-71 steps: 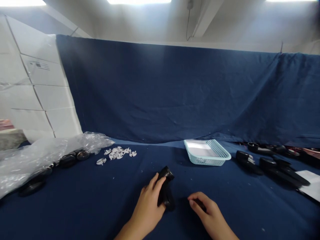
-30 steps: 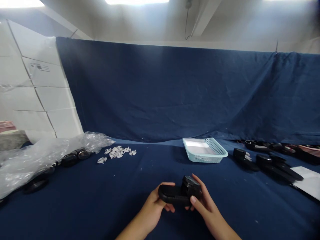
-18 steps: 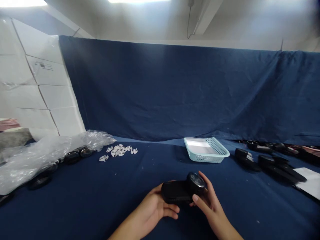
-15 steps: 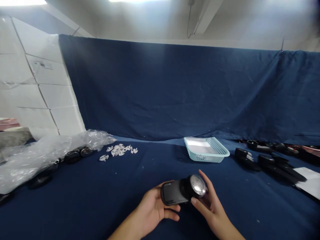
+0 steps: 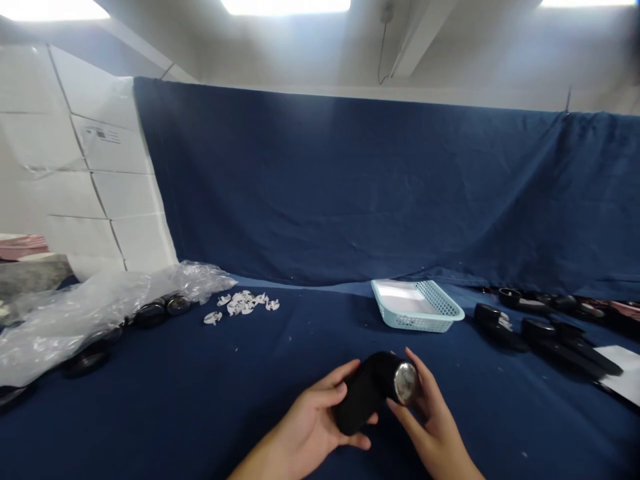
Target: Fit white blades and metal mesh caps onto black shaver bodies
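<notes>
The fingers of the left hand [image 5: 317,420] curl round the body of a black handheld device [image 5: 356,402], thumb on the near side; those of the right hand [image 5: 431,417] pinch its round end between thumb and forefinger — one device, two hands. It is held tilted above the table [image 5: 200,407], its single round silvery face turned toward the right hand.

Beyond it stands one light-blue plastic basket [image 5: 417,324], with holes in its walls and a white sheet [image 5: 405,298] lying inside. To its left is one pile of small white plastic pieces [image 5: 245,303], too heaped to count, with one piece lying apart at the near left.

Farther left, one clear plastic bag [image 5: 85,313] lies beside black round-ended objects [image 5: 177,305], partly covered, so their number cannot be told. To the basket's right lie more black devices [image 5: 565,350] — at least three — and one white sheet of paper [image 5: 623,373]. Behind hangs one dark-blue cloth [image 5: 325,187], beside stacked white boxes [image 5: 125,190].
</notes>
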Demonstrator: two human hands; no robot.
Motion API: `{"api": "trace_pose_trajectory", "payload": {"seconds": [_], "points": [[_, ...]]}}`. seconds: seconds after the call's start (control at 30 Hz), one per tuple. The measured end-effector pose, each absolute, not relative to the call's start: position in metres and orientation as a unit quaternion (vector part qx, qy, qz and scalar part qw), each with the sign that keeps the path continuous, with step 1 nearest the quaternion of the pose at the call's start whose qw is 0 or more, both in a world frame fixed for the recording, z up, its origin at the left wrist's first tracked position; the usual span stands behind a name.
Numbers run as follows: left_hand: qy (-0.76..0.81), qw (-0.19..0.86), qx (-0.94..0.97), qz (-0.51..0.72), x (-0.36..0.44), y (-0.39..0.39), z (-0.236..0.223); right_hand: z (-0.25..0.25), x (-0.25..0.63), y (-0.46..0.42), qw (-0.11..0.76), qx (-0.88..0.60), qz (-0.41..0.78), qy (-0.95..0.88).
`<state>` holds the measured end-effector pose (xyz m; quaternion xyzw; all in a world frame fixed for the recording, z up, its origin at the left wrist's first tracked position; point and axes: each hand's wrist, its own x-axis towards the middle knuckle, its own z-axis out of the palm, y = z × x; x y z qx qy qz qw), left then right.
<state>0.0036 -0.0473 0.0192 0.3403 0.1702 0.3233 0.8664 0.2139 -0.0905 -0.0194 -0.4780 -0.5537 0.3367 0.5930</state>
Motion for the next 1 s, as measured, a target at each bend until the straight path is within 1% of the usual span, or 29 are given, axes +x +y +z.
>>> {"api": "trace_pose_trajectory", "payload": {"seconds": [0.1,0.17,0.27,0.37,0.5,0.57,0.63,0.8,1.0], "points": [[0.162,0.842,0.382,0.344,0.006,-0.053,0.023,-0.016,0.209,-0.087,0.591,-0.471,0.403,-0.516],[0.183,0.810,0.430,0.354,0.008,-0.056,0.024,-0.015,0.207,-0.084,0.580,-0.457,0.446,-0.506],[0.234,0.756,0.502,0.350,0.007,-0.058,0.023,-0.014,0.204,-0.084,0.570,-0.457,0.480,-0.486],[0.254,0.702,0.567,0.348,0.006,-0.056,0.019,-0.010,0.205,-0.088,0.578,-0.447,0.522,-0.441],[0.274,0.557,0.691,0.370,0.006,-0.058,0.017,-0.007,0.209,-0.093,0.579,-0.365,0.619,-0.385],[0.296,0.480,0.741,0.364,0.007,-0.061,0.018,-0.006,0.212,-0.092,0.584,-0.318,0.665,-0.341],[0.308,0.426,0.775,0.352,0.009,-0.066,0.020,-0.006,0.215,-0.090,0.579,-0.291,0.698,-0.305],[0.284,0.345,0.837,0.316,0.009,-0.073,0.025,-0.002,0.217,-0.087,0.570,-0.311,0.718,-0.251],[0.285,0.330,0.837,0.331,0.007,-0.071,0.027,-0.001,0.213,-0.089,0.555,-0.334,0.704,-0.292]]}}
